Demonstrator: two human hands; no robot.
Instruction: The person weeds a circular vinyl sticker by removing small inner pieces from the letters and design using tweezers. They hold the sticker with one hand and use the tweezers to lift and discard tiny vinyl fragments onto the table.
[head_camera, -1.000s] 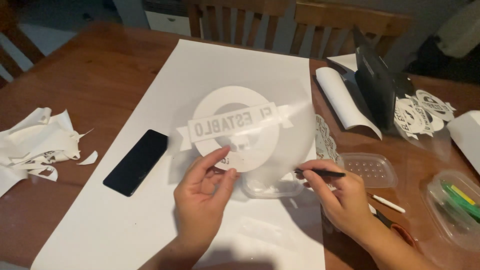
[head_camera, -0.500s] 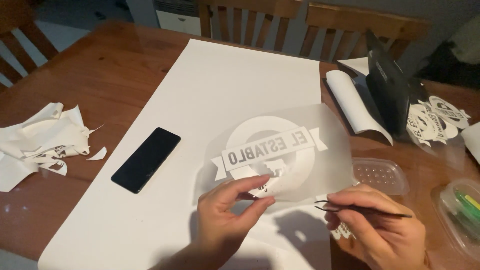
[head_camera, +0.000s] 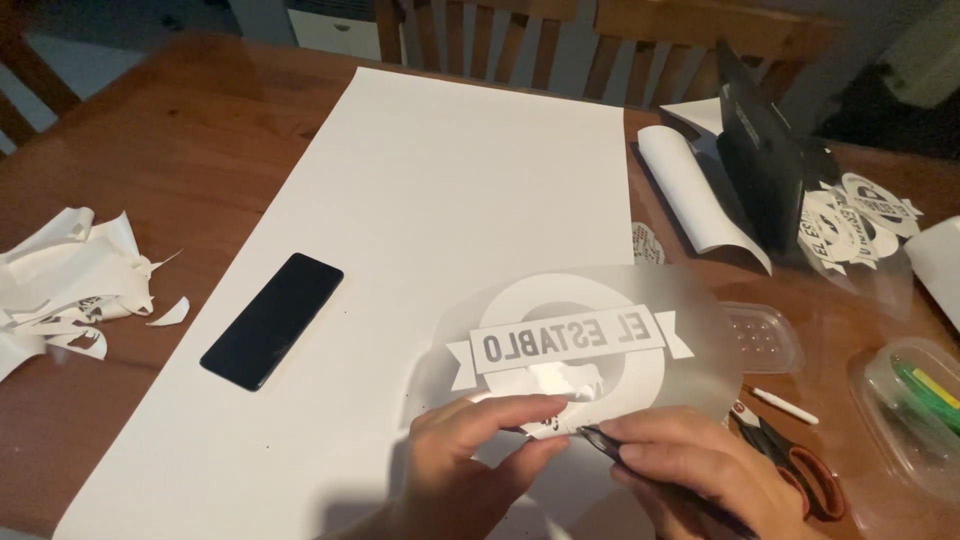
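Now our left hand pinches the clear decal sheet — drawn nearer since — and our right hand brings its gripped dark pointed tool onto the edge.

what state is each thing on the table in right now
clear sheet: lifted at its near edge, pinched by left hand
tool: in right hand, tip at the sheet's lower edge
phone: screen dark, flat on white paper
paper roll: partly unrolled
scissors: closed, lying flat
scraps: crumpled in a pile
small tub: lying beside the sheet
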